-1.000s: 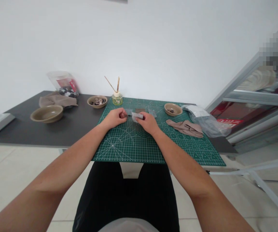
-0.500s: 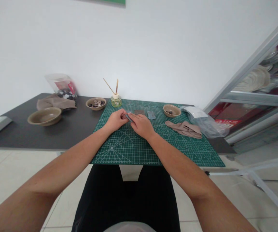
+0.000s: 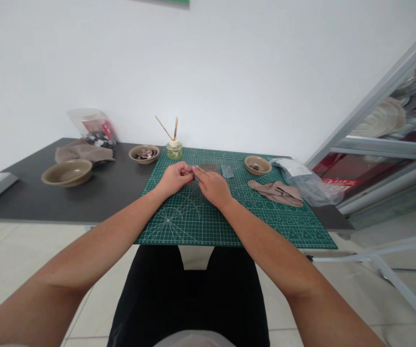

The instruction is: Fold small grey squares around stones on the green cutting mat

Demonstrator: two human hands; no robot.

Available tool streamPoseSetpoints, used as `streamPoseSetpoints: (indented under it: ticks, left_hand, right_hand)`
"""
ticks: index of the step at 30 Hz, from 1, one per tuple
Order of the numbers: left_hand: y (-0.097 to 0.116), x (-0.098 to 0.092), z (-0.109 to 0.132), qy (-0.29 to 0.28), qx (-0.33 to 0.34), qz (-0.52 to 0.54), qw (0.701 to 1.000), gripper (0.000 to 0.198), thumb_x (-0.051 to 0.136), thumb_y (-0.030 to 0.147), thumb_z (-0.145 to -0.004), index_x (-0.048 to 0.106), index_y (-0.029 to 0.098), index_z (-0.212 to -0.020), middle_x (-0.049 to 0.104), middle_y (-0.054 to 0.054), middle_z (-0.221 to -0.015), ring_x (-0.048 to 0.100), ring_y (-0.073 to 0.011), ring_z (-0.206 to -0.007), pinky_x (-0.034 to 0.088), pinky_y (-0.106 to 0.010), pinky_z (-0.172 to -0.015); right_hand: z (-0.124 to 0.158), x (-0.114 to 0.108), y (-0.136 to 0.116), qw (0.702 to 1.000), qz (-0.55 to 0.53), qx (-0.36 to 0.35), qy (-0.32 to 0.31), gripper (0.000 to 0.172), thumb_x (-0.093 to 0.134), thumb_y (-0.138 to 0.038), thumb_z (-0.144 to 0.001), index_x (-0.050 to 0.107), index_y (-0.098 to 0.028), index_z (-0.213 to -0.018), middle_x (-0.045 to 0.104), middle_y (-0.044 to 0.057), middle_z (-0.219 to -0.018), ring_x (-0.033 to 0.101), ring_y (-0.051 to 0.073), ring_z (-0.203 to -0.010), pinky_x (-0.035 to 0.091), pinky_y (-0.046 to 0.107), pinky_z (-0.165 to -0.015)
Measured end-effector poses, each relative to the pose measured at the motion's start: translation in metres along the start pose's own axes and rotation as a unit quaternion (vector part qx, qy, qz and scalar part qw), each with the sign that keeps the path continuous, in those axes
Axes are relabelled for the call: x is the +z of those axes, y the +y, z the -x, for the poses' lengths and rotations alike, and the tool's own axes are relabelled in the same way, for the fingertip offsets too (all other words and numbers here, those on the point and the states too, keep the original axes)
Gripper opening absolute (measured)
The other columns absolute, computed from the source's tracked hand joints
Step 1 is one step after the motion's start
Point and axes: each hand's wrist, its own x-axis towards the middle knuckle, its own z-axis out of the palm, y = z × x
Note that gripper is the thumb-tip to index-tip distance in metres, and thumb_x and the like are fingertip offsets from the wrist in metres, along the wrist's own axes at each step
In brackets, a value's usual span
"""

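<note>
Both my hands meet over the far middle of a green cutting mat (image 3: 193, 217). My left hand (image 3: 174, 177) is curled into a loose fist, its fingertips pinched at something small that I cannot make out. My right hand (image 3: 211, 185) lies palm down beside it, fingers pressed together and pointing left, touching the left hand's fingertips. Just beyond the hands lie a small dark brown piece (image 3: 208, 167) and a grey-blue piece (image 3: 226, 171) on the mat.
A small tan bowl (image 3: 257, 165), a beige cloth (image 3: 276, 192) and a clear plastic bag (image 3: 307, 185) sit right. A reed diffuser bottle (image 3: 174, 149), a bowl of small pieces (image 3: 144, 153), a large tan bowl (image 3: 67, 172), another cloth (image 3: 83, 153) and a bag (image 3: 92, 126) lie left.
My right hand held a small grey strip away from the left hand; it has since moved left and down, joining the left hand's fingertips. The strip is no longer visible.
</note>
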Motion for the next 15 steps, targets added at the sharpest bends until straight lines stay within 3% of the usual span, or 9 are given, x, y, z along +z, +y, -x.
streamPoseSetpoints:
  ticks: [4, 11, 15]
  left_hand:
    - [0.0028, -0.0011, 0.0015, 0.004, -0.004, -0.019, 1.000, 0.013, 0.066, 0.024, -0.069, 0.054, 0.018, -0.069, 0.062, 0.003, -0.057, 0.053, -0.0103, -0.053, 0.040, -0.024, -0.053]
    - [0.0001, 0.0003, -0.0018, -0.006, -0.018, 0.069, 0.997, 0.028, 0.074, 0.037, -0.068, 0.053, 0.018, -0.074, 0.065, 0.002, -0.060, 0.058, -0.0117, -0.055, 0.045, -0.025, -0.056]
    - [-0.0028, -0.0005, -0.0017, -0.026, -0.010, 0.035, 0.999, 0.019, 0.070, 0.031, -0.071, 0.056, 0.018, -0.073, 0.065, 0.002, -0.059, 0.059, -0.0119, -0.055, 0.045, -0.025, -0.056]
  right_hand:
    - [0.0008, -0.0017, -0.0012, 1.000, -0.017, -0.003, -0.002, 0.049, 0.043, -0.016, -0.095, 0.055, -0.024, -0.142, 0.051, 0.004, -0.149, 0.063, 0.025, -0.120, 0.047, 0.045, -0.105]
    - [0.0006, 0.0018, 0.0011, 0.999, -0.029, 0.028, 0.017, 0.051, 0.042, -0.015, -0.095, 0.051, -0.018, -0.145, 0.052, 0.005, -0.148, 0.060, 0.024, -0.126, 0.050, 0.042, -0.105]
    - [0.0012, -0.0001, -0.0028, 0.999, -0.028, 0.024, 0.009, 0.052, 0.041, -0.015, -0.096, 0.050, -0.021, -0.146, 0.051, 0.005, -0.150, 0.063, 0.024, -0.123, 0.051, 0.042, -0.103]
